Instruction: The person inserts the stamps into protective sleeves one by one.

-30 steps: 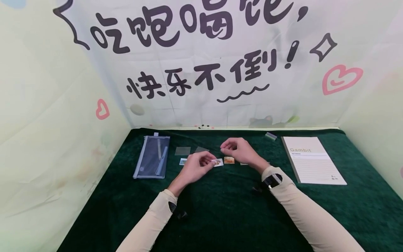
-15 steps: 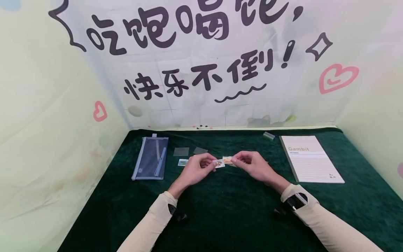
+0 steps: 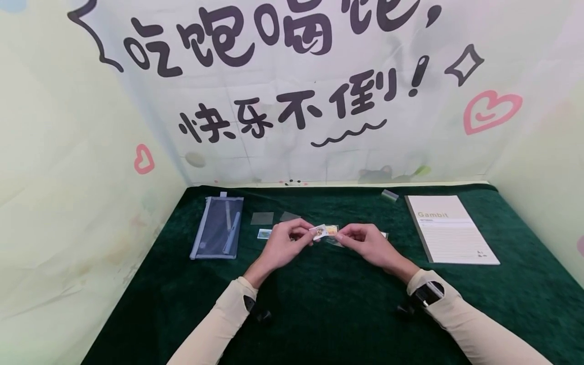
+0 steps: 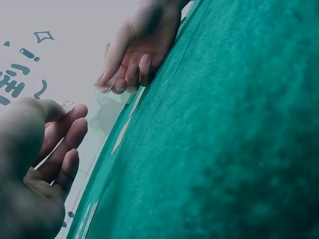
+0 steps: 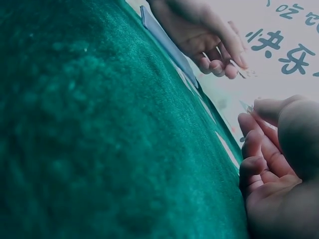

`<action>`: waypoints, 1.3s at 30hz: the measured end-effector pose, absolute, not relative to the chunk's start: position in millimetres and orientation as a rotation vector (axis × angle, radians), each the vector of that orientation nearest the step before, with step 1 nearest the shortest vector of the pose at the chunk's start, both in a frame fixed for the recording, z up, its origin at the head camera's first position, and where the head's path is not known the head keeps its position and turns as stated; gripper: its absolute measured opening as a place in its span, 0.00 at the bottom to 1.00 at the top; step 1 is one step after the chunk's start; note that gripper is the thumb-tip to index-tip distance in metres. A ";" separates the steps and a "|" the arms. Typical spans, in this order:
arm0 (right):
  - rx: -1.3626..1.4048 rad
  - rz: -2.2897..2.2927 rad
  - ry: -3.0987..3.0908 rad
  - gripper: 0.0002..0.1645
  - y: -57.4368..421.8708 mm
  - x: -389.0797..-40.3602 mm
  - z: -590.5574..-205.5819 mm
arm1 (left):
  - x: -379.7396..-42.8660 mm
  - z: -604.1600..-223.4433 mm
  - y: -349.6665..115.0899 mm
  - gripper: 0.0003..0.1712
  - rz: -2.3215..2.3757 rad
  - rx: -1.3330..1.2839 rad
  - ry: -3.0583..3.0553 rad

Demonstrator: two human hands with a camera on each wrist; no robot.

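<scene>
In the head view my left hand (image 3: 287,241) pinches a small white-bordered stamp (image 3: 321,232) between thumb and fingers, tilted up over the table. Opposite it, my right hand (image 3: 371,244) pinches a small clear plastic sleeve (image 3: 335,243), whose edge also shows in the left wrist view. The stamp and the sleeve are close together, fingertips facing. Beyond them lies an orange stamp (image 3: 331,230) on the cloth, seen partly through the sleeve. A blue-green stamp (image 3: 263,233) lies left of my left hand, partly covered by it. Another stamp (image 3: 385,235) peeks out behind my right hand.
Two more clear sleeves (image 3: 262,218) lie behind the left hand. A blue mesh zip pouch (image 3: 214,233) with a pen in it is at the left. At the right lies a notebook (image 3: 451,233), with a small shiny block (image 3: 390,195) near the back edge.
My right hand has come down and to the right from behind the row of stamps, now holding the sleeve near the left hand's stamp. The left hand has tilted its stamp.
</scene>
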State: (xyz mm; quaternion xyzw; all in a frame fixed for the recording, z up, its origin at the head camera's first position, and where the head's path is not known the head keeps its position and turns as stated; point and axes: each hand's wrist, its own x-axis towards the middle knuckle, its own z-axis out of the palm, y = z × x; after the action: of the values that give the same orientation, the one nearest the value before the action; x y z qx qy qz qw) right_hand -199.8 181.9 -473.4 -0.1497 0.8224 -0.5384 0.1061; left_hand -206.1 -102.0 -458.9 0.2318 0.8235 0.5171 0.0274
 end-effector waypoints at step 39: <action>-0.453 -1.676 2.297 0.18 179.1 -196.2 -471.2 | -204.0 -463.5 -98.3 0.12 1.553 0.701 2.435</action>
State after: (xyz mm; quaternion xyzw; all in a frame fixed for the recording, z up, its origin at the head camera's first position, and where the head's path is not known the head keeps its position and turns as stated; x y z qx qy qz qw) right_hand -196.2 179.1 -471.2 -0.1558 0.7910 -0.5771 0.1305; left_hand -204.0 -98.3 -463.5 0.2350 0.8165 0.5205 0.0847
